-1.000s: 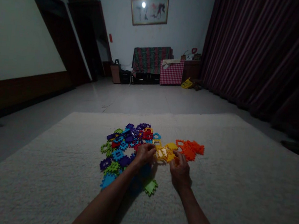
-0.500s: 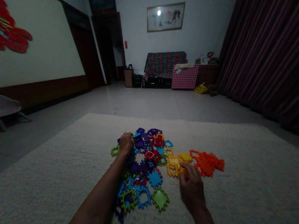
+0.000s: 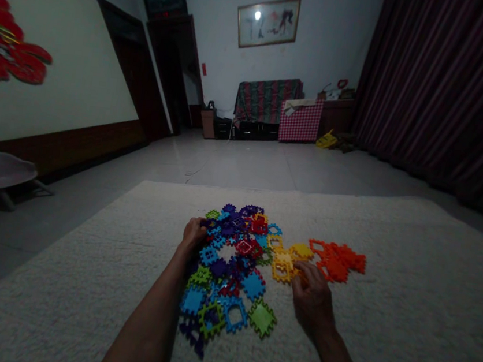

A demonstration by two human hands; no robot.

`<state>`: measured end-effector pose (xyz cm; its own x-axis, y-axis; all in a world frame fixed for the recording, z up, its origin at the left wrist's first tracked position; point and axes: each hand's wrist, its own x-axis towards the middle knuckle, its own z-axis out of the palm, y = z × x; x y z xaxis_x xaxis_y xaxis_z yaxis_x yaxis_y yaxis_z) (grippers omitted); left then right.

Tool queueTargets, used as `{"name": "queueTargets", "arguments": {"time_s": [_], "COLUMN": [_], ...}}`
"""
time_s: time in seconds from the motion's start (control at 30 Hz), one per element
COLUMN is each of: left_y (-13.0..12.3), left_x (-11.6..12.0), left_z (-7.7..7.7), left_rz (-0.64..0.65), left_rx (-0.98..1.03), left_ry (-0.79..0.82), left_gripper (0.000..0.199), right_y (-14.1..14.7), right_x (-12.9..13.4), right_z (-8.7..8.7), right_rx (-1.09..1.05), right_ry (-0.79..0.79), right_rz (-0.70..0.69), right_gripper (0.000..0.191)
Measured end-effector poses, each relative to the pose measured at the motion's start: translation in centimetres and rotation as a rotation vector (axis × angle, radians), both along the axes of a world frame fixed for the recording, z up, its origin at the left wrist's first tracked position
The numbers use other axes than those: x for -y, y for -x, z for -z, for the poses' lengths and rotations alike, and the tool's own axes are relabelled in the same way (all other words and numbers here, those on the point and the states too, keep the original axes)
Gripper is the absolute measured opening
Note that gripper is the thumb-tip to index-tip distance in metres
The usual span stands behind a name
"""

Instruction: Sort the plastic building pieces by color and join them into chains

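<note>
At the left edge of a mixed pile of notched plastic building tiles (image 3: 219, 268), my left hand (image 3: 194, 232) is closed, with a purple tile (image 3: 207, 223) at its fingertips. My right hand (image 3: 312, 296) curls its fingers on a small group of yellow tiles (image 3: 283, 260), pinching one that is partly hidden beneath them. Orange-red tiles (image 3: 337, 263) lie together just beyond and to the right of that hand. At the near side of the pile are a solid green tile (image 3: 262, 317) and a blue frame tile (image 3: 235, 315).
Everything lies on a pale, textured mat (image 3: 407, 293) over a tiled floor (image 3: 260, 166). A small stool (image 3: 2, 170) stands at the left. Cloth-covered furniture (image 3: 268, 101) is along the far wall, and a dark curtain (image 3: 443, 93) hangs on the right.
My left hand has shifted left toward the pile's outer edge, uncovering blue and green tiles that its arm hid. My right hand stays at the yellow tiles.
</note>
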<state>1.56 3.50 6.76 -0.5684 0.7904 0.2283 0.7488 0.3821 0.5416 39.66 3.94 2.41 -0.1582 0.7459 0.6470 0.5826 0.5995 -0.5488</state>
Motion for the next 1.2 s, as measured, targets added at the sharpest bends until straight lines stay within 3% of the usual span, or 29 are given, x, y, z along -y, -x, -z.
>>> {"name": "queueTargets", "arguments": {"time_s": [0.2, 0.47, 0.53, 0.73, 0.97, 1.2], "left_y": [-0.8, -4.5, -4.3, -1.0, -0.8, -0.9], "left_x": [0.6, 1.4, 1.6, 1.0, -1.0, -1.4], "left_z": [-0.2, -0.9, -1.3, -1.9, -0.5, -0.1], "left_rz": [0.003, 0.171, 0.162, -0.039, 0.173, 0.167], "left_rx": [-0.047, 0.002, 0.042, 0.005, -0.207, -0.213], "left_ry": [0.026, 0.033, 0.004, -0.056, 0.111, 0.139], "left_gripper": [0.039, 0.035, 0.034, 0.035, 0.034, 0.026], "right_y": [0.0, 0.0, 0.0, 0.0, 0.0, 0.1], "right_x": [-0.2, -0.2, -0.3, -0.4, -0.3, -0.3], "right_z": [0.3, 0.4, 0.3, 0.4, 0.1, 0.1], "right_rx": [-0.012, 0.000, -0.007, -0.014, -0.019, -0.016], "right_ry": [-0.003, 0.000, -0.008, -0.001, 0.008, 0.002], "right_rz": [0.004, 0.004, 0.002, -0.007, 0.001, -0.004], "right_gripper": [0.024, 0.023, 0.023, 0.023, 0.023, 0.022]}}
